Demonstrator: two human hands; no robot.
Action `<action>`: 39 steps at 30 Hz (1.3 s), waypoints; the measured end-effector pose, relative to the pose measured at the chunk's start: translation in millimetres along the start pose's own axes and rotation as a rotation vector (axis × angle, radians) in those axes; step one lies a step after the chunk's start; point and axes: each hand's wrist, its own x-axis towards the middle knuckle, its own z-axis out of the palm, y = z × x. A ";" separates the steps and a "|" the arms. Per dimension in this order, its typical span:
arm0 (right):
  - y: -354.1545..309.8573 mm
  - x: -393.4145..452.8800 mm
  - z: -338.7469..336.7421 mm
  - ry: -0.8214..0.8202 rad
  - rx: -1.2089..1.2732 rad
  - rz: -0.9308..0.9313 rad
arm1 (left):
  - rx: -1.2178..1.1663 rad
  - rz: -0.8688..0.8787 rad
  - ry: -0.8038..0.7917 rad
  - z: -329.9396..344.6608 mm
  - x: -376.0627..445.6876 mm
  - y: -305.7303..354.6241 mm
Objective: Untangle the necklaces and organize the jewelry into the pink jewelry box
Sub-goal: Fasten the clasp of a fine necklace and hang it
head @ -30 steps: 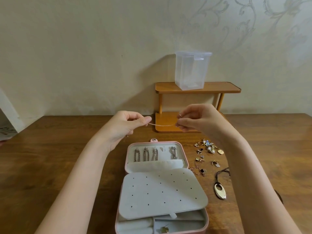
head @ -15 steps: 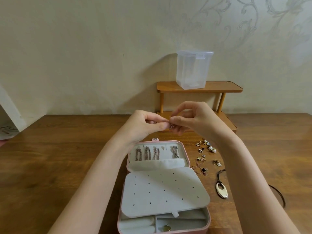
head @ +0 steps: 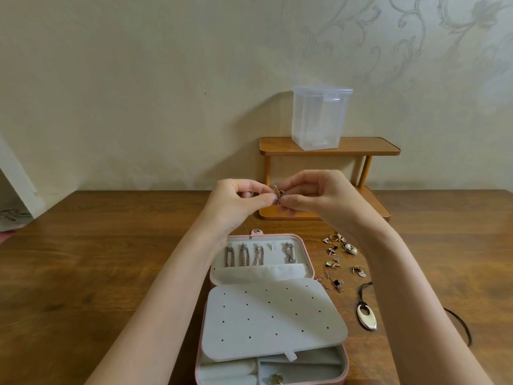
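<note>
Necklace [head: 276,192] pinched between left hand [head: 238,202] and right hand [head: 319,195].

pink jewelry box [head: 309,262] | grey perforated insert [head: 272,318] | brown wood-grain table [head: 111,262]

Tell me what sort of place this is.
Probably a room in a home: a wooden table against a wall with scroll-patterned wallpaper, a small two-tier wooden shelf, and a pink jewelry box open among loose jewelry.

L hand [head: 236,201] & R hand [head: 313,194] now together, chain [head: 277,193] bunched, no longer stretched
</note>
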 end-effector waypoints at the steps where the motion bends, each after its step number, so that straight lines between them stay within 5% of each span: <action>1: -0.6 -0.1 0.7 -0.001 -0.009 -0.003 | 0.001 -0.002 0.003 0.0 0.2 -0.3; 12: 1.3 1.6 0.6 0.107 -0.035 0.034 | -0.012 -0.067 -0.200 -5.8 1.4 -3.8; 20: 14.6 5.6 -15.0 0.677 -0.342 -0.089 | 0.059 -0.102 -0.133 -17.0 5.8 -14.0; 26: 17.7 6.2 -16.8 0.786 -0.565 -0.062 | -0.261 -0.245 -0.128 -25.3 10.2 -21.3; 30: 20.9 7.5 -15.5 0.745 -0.601 0.003 | -0.711 -0.339 -0.129 -34.8 11.7 -24.4; 35: 24.6 9.8 -5.2 0.555 -0.708 0.109 | -1.260 -0.202 -0.197 -29.6 9.8 -17.2; 39: 27.6 9.4 0.5 0.256 -0.776 0.213 | -1.116 -0.150 -0.262 -26.8 6.8 -8.0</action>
